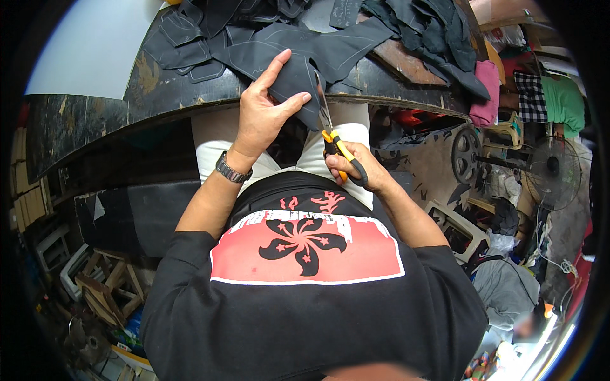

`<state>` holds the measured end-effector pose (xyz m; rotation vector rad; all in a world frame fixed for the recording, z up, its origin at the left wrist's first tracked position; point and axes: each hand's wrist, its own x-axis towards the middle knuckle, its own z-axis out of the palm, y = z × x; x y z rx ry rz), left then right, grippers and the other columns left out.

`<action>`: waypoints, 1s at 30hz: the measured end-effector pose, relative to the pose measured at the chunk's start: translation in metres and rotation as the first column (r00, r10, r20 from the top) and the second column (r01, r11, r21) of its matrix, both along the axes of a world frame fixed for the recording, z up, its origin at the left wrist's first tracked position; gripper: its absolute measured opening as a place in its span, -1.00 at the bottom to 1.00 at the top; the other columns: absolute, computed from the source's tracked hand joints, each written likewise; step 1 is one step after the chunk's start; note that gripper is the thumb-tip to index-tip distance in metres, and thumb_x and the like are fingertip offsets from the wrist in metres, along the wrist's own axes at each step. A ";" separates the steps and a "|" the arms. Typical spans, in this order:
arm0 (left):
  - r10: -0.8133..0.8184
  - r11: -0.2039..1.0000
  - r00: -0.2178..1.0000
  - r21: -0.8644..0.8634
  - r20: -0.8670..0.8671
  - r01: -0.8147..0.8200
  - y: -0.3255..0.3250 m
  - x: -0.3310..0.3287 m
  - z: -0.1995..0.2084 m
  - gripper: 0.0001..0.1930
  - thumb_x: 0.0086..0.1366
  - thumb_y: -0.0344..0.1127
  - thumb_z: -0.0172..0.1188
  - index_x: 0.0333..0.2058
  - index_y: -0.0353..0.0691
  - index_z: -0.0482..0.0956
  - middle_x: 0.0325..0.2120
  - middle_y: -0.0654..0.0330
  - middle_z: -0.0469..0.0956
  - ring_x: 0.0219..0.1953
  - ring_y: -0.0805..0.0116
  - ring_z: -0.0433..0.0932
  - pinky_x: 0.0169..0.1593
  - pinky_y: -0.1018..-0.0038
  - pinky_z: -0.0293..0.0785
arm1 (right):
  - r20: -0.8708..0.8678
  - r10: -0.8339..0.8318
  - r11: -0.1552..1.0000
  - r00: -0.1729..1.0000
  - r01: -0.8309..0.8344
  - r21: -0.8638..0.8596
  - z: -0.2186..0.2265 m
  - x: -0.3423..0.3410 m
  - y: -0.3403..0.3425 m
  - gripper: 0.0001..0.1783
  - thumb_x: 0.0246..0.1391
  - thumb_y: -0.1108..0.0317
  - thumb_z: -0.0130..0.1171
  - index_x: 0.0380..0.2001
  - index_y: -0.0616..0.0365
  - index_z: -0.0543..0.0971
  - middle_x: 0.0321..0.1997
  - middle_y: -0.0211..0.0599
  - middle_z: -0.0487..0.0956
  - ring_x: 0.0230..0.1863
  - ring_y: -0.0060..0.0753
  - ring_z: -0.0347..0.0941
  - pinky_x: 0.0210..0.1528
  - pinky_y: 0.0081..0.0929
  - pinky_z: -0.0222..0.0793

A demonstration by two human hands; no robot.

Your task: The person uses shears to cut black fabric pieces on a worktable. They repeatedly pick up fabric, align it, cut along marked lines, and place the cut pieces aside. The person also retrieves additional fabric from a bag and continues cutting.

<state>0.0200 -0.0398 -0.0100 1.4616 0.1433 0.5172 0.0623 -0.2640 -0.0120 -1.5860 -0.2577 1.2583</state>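
Note:
My right hand [359, 166] grips a pair of scissors [345, 152] with yellow and black handles, its fingers wrapped around them. The blades point away from me and lie at a slit in a piece of black fabric [270, 54], which is marked with pale chalk lines. My left hand [265, 105], with a metal watch on the wrist, holds this fabric by its near part. Thumb and index finger rest on top of the cloth, while the other fingers are hidden beneath it. The held part hangs over the table's front edge, above my lap.
On the dark worn table [82, 127] lie several chalk-marked black pieces [184, 38] and a crumpled black cloth pile [426, 32]. A white sheet [89, 44] covers the far left. A pink cloth [486, 92], a fan [554, 164] and another person in green [564, 105] are at right; a wooden stool [111, 282] stands at left.

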 end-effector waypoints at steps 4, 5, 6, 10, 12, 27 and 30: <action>-0.005 1.000 1.000 -0.004 -0.010 0.005 0.000 0.001 0.000 -0.28 0.08 -0.59 0.38 0.25 -0.34 0.34 0.02 0.07 0.54 -0.05 0.48 0.54 0.06 0.54 0.51 | 0.025 -0.019 1.000 0.999 0.019 0.013 0.000 -0.003 0.001 -0.56 0.06 -0.02 0.36 -0.46 0.15 0.50 -0.65 -0.52 0.40 -0.68 -0.67 0.34 -0.60 -0.66 0.31; -0.006 1.000 1.000 -0.008 -0.007 0.006 0.000 0.002 0.000 -0.28 0.08 -0.59 0.38 0.25 -0.34 0.34 0.01 0.07 0.54 -0.06 0.48 0.54 0.06 0.54 0.51 | 0.026 -0.027 1.000 0.999 0.027 0.009 0.000 -0.002 0.001 -0.56 0.06 -0.01 0.36 -0.47 0.14 0.49 -0.66 -0.52 0.40 -0.68 -0.67 0.33 -0.61 -0.66 0.29; -0.005 1.000 1.000 -0.006 -0.003 0.005 0.000 0.002 0.000 -0.28 0.08 -0.59 0.38 0.25 -0.34 0.34 0.01 0.07 0.54 -0.06 0.48 0.54 0.06 0.54 0.51 | 0.027 -0.037 0.999 0.999 0.037 0.026 0.001 -0.002 0.001 -0.57 0.06 -0.01 0.37 -0.47 0.14 0.49 -0.66 -0.52 0.39 -0.69 -0.68 0.32 -0.63 -0.67 0.28; 0.005 1.000 1.000 0.022 0.012 -0.005 0.001 0.002 -0.001 -0.28 0.08 -0.57 0.39 0.25 -0.34 0.34 0.01 0.07 0.55 -0.06 0.48 0.54 0.05 0.54 0.51 | -0.010 -0.050 0.999 0.999 0.050 0.011 0.001 -0.005 -0.002 -0.60 0.06 0.04 0.38 -0.51 0.12 0.49 -0.69 -0.53 0.38 -0.71 -0.70 0.30 -0.69 -0.68 0.22; 0.007 1.000 1.000 0.019 0.026 -0.008 0.000 0.003 -0.002 -0.27 0.08 -0.57 0.40 0.25 -0.33 0.34 0.01 0.07 0.55 -0.06 0.48 0.54 0.05 0.55 0.50 | -0.024 -0.058 0.998 0.998 0.058 0.001 0.000 -0.008 -0.003 -0.61 0.06 0.05 0.38 -0.53 0.11 0.49 -0.71 -0.53 0.38 -0.73 -0.71 0.29 -0.72 -0.69 0.20; 0.059 0.993 0.998 0.101 0.011 -0.060 -0.003 0.002 -0.004 -0.26 0.09 -0.56 0.39 0.27 -0.31 0.32 -0.01 0.09 0.59 -0.09 0.53 0.55 0.02 0.58 0.50 | -0.023 0.009 0.995 1.000 -0.012 -0.101 0.007 -0.009 0.003 -0.63 0.16 0.10 0.29 -0.52 0.15 0.47 -0.69 -0.46 0.42 -0.73 -0.64 0.35 -0.66 -0.69 0.23; -0.057 0.998 0.998 0.030 -0.034 0.058 -0.006 -0.002 -0.001 -0.26 0.11 -0.61 0.36 0.29 -0.36 0.28 0.22 0.07 0.38 0.11 0.47 0.43 0.15 0.55 0.42 | -0.061 -0.045 0.999 0.997 0.044 -0.019 0.006 0.000 0.010 -0.60 0.16 0.03 0.27 -0.45 0.16 0.47 -0.61 -0.41 0.46 -0.70 -0.59 0.39 -0.63 -0.66 0.28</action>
